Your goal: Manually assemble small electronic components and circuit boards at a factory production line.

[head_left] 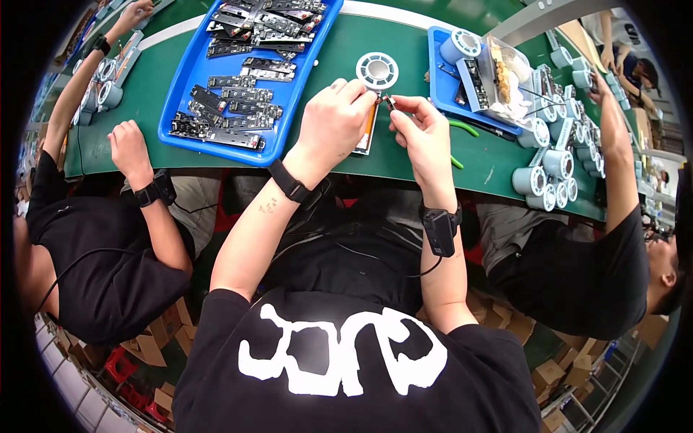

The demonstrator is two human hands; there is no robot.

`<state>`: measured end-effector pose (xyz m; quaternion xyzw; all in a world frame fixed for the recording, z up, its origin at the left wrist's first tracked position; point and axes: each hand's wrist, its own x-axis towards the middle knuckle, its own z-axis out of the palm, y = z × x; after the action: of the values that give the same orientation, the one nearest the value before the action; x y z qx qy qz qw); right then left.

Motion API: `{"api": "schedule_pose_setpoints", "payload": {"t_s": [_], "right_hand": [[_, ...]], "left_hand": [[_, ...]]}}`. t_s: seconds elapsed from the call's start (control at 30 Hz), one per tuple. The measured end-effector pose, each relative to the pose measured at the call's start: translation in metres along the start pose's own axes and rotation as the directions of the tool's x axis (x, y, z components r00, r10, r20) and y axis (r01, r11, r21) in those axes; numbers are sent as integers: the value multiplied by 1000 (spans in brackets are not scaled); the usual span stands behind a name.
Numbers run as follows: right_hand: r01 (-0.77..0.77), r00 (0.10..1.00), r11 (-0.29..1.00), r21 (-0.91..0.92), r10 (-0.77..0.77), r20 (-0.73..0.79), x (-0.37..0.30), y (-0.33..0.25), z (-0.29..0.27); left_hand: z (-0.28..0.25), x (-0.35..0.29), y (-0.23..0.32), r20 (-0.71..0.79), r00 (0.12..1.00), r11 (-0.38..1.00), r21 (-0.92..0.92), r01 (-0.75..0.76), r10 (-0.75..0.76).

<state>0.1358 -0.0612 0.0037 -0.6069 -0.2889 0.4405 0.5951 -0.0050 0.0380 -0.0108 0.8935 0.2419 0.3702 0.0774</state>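
Over the green table (330, 76) my two hands come together, fingertips almost meeting. My left hand (336, 124) is closed in a pinch, but its fingers hide most of what they hold. In my right hand (423, 130) the thumb and forefinger grip a small dark piece (390, 104), too small to name. Just beyond my fingertips lies a white ring-shaped housing (359, 70) with slots round its face. A flat body (367, 137) with an orange-brown strip stretches toward me, partly covered by my left hand.
Left of my hands, a blue tray (277, 141) holds many narrow circuit boards (249, 95). At right a smaller blue tray (442, 81) carries a round housing and a clear box. Green-handled pliers (463, 128) lie beside it. Pale-blue ring parts (558, 164) crowd the right. Co-workers sit on both sides.
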Motion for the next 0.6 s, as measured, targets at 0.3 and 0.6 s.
{"api": "schedule_pose_setpoints", "payload": {"t_s": [0.3,0.6], "right_hand": [[23,1000,999,-29,-23,5,5,3,4],[138,979,904,-405,-186,-83,-1,-8,19]], "left_hand": [[-9,0,4,169,985,993,114,-33,14],[-9,-4,9,168,985,997,79,24,-37]]}}
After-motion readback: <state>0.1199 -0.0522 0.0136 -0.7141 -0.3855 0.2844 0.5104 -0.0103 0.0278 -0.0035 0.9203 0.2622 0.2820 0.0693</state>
